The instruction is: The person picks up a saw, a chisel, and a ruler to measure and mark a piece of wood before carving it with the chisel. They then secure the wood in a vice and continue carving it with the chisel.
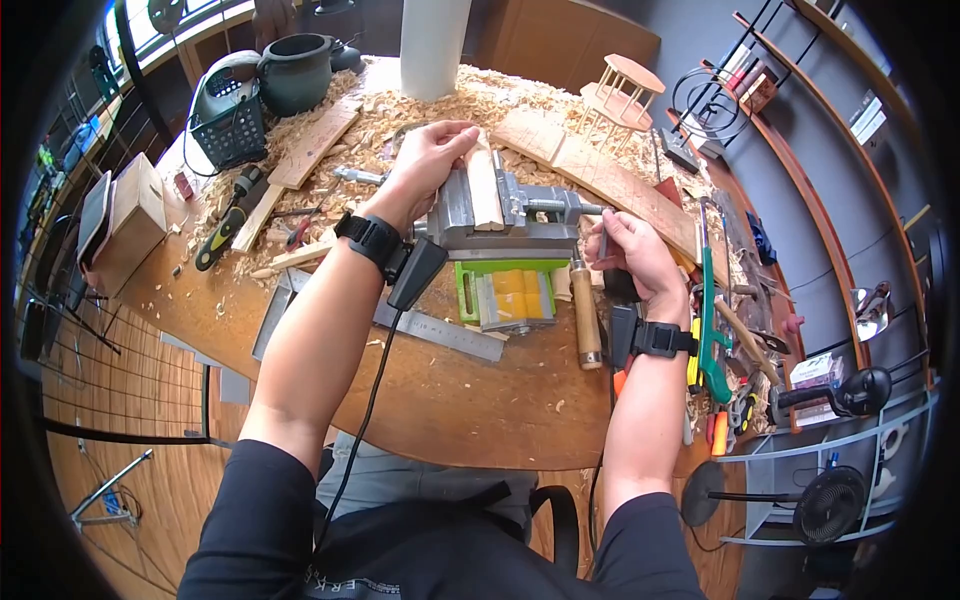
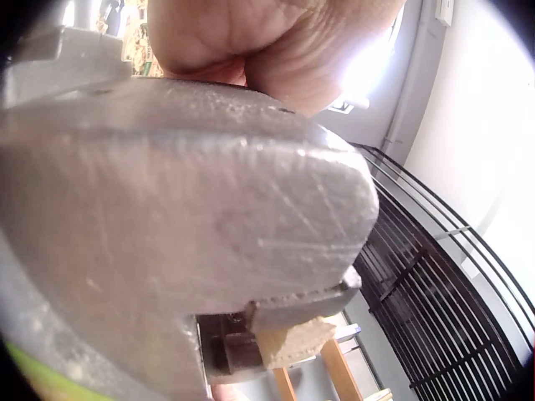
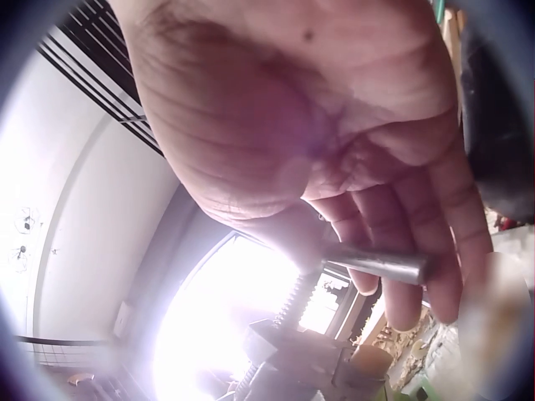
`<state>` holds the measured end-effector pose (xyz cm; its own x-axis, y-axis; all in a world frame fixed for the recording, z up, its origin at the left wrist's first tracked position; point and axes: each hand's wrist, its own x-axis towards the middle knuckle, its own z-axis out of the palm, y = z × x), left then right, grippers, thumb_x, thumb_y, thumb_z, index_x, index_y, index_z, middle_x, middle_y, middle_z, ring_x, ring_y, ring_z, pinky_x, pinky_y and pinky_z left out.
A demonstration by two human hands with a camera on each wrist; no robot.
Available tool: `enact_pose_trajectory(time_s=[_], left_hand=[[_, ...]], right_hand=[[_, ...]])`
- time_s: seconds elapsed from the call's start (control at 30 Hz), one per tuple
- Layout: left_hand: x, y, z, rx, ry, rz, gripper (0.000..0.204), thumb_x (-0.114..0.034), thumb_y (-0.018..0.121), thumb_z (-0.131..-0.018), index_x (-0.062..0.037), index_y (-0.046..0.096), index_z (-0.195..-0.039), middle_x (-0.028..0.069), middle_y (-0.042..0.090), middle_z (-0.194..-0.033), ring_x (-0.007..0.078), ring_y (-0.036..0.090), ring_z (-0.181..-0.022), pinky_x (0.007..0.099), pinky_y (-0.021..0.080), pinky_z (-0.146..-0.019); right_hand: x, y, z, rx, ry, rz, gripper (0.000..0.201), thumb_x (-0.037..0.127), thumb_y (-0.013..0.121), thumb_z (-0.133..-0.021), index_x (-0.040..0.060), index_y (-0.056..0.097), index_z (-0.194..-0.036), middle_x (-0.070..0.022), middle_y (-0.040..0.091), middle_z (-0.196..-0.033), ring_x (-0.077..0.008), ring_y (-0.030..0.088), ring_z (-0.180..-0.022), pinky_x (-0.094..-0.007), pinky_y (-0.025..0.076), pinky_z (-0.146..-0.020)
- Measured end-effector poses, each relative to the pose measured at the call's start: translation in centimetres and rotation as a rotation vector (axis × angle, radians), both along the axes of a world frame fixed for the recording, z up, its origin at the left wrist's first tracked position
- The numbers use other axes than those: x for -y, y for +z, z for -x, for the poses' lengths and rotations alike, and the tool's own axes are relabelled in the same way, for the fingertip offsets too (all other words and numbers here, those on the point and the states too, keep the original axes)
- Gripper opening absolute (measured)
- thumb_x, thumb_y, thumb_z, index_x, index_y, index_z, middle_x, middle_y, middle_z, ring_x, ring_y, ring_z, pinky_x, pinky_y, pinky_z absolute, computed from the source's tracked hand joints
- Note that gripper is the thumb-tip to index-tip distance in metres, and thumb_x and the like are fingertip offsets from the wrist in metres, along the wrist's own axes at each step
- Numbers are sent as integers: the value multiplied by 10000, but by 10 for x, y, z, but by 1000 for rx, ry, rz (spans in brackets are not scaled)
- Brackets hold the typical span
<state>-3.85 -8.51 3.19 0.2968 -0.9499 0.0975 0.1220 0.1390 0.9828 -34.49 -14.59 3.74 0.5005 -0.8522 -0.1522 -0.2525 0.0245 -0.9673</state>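
Note:
A metal vise (image 1: 525, 232) stands on the workbench with a pale wooden piece (image 1: 484, 190) between its jaws. The left hand (image 1: 428, 165) is at the far end of that piece, thumb and fingers touching it. In the left wrist view the vise body (image 2: 192, 200) fills much of the frame, the wood's end (image 2: 297, 342) showing below and the palm (image 2: 259, 42) above. At the vise's right end the right hand (image 1: 640, 258) has its thumb and fingers around the handle bar; in the right wrist view, the bar (image 3: 384, 264) lies against the fingers, near the screw (image 3: 294, 302).
Wood shavings cover the bench's far side. A wooden-handled tool (image 1: 586, 315), a green-framed case (image 1: 510, 296) and a steel ruler (image 1: 440, 333) lie in front of the vise. Boards (image 1: 620, 185) and a small wooden stool model (image 1: 622, 95) are behind; a green saw (image 1: 712, 340) is right.

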Motion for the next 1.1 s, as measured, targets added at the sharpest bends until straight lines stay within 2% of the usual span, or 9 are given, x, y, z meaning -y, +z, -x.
enact_pose_trajectory(time_s=[0.07, 0.23, 0.4, 0.53, 0.67, 0.77, 0.83, 0.93, 1.1], left_hand=[[2, -2, -2, 1, -7, 7, 418, -195, 594, -979, 64, 516, -1298, 97, 658, -1022, 86, 649, -793, 222, 575, -684], [-1, 1, 0, 3, -15, 0, 403, -194, 589, -982, 53, 522, -1295, 96, 660, -1020, 82, 648, -789, 220, 575, -681], [-2, 1, 5, -68, 26, 19, 375, -210, 638, -955, 45, 591, -1226, 59, 659, -919, 59, 568, -719, 199, 504, -615], [2, -2, -2, 16, 0, 15, 403, -199, 595, -980, 49, 535, -1291, 94, 663, -1007, 78, 641, -774, 218, 568, -660], [1, -2, -1, 26, 5, 14, 409, -199, 600, -977, 53, 535, -1293, 96, 664, -1019, 77, 641, -777, 218, 567, -667], [-2, 0, 1, 16, -1, 10, 412, -199, 599, -977, 52, 534, -1297, 96, 665, -1026, 78, 643, -781, 218, 568, -671], [-2, 0, 1, 13, -2, 11, 412, -200, 598, -978, 51, 534, -1299, 96, 665, -1028, 79, 643, -782, 218, 568, -672], [-3, 2, 1, -16, -13, 17, 416, -194, 597, -978, 47, 527, -1310, 96, 663, -1032, 82, 645, -780, 220, 572, -669], [-5, -5, -4, 60, -8, 67, 430, -244, 550, -1005, 22, 514, -1341, 63, 662, -1043, 85, 642, -834, 234, 542, -729]], right_hand=[[-3, 2, 2, -18, -23, 6, 303, 332, 535, -999, 46, 590, -1085, -40, 629, -749, -142, 620, -597, -291, 550, -593], [-25, 27, 4, 88, -71, 54, 295, 222, 588, -975, 13, 575, -1181, -40, 610, -691, -103, 593, -541, -234, 510, -506], [-31, 35, 3, -16, 39, 136, 342, 106, 681, -900, -7, 572, -1204, -14, 617, -742, -82, 614, -643, -217, 518, -603], [-37, 28, 8, 106, 146, 192, 374, 2, 723, -826, -14, 610, -1182, -5, 619, -875, -73, 594, -796, -215, 498, -742], [-28, 15, 10, 63, 100, 332, 336, 24, 711, -846, 13, 630, -1171, 12, 623, -893, -62, 596, -777, -213, 499, -725], [-26, 9, 12, -46, 50, 464, 292, 89, 706, -873, 61, 652, -1159, -13, 641, -962, -88, 617, -869, -229, 512, -764], [-28, 8, 9, -67, 64, 736, 296, 171, 677, -909, 91, 622, -1189, -83, 650, -1147, -172, 625, -1059, -301, 524, -854], [-34, 7, 2, -97, 61, 681, 301, 201, 619, -947, 79, 570, -1219, -161, 580, -1316, -285, 561, -1224, -379, 490, -954], [-37, 4, -5, -234, 37, 975, 279, 188, 538, -990, 67, 530, -1242, -200, 562, -1320, -373, 531, -1237, -411, 455, -994]])
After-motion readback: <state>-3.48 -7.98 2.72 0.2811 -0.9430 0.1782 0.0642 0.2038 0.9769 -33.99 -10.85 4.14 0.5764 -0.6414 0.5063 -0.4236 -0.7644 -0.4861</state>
